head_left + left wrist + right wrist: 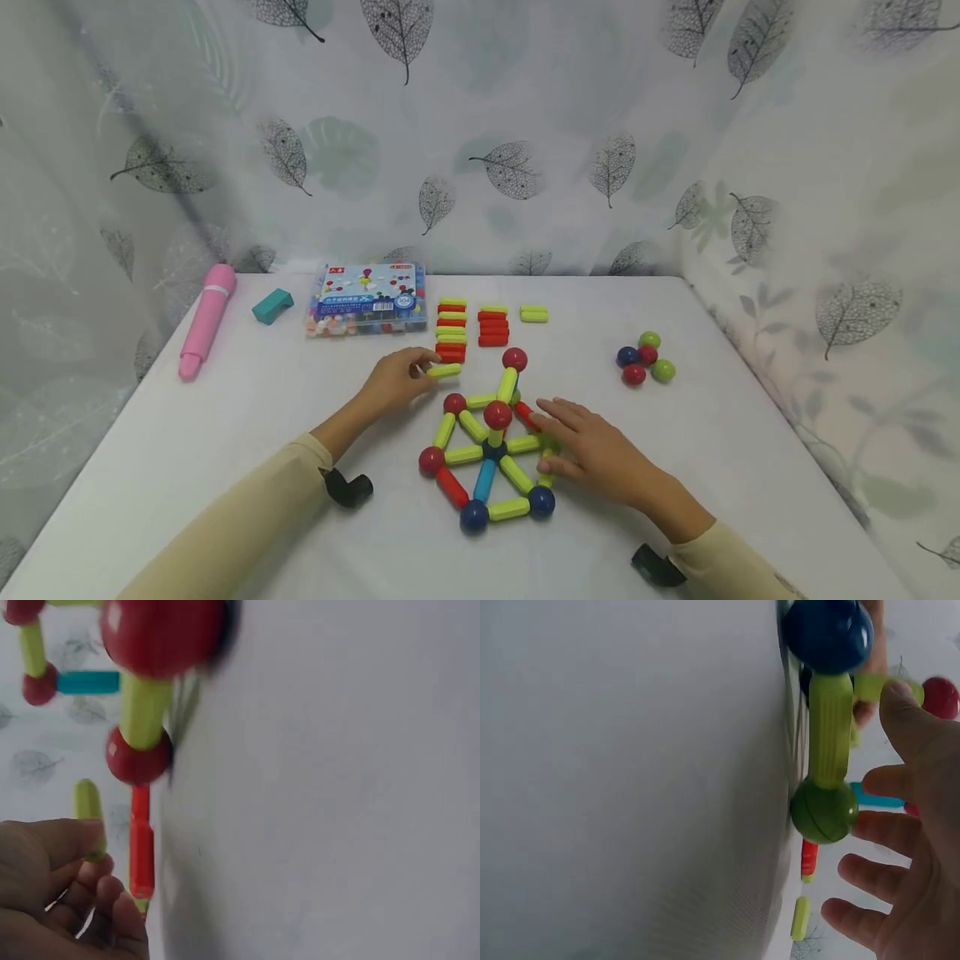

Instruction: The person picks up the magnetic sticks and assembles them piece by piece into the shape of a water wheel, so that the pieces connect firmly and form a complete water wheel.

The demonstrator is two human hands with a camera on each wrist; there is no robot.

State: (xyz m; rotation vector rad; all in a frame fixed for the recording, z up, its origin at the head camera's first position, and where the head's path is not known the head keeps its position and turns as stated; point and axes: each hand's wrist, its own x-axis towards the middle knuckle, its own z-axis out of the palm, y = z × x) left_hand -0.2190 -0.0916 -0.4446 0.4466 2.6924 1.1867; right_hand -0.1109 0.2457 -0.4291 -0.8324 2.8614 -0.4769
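My left hand (pixel 396 377) pinches a yellow-green rod (pixel 445 371) between thumb and fingers, just in front of the rows of loose rods. In the left wrist view, this rod (pixel 88 801) points up out of the grip. A ball-and-rod model (pixel 495 452) stands between the hands, a wheel of red, blue and green balls with red-topped uprights. Beside its right edge is my right hand (pixel 600 454), fingers spread and relaxed. The right wrist view has those fingers right at the green ball (pixel 825 810), curled around nothing.
Red and yellow-green rods (pixel 493 327) lie in columns behind the model. A plastic box with a printed label (pixel 366 298) is at the back, near a teal block (pixel 273 307) and a pink cylindrical object (pixel 207 321). Several loose balls (pixel 647 356) sit to the right.
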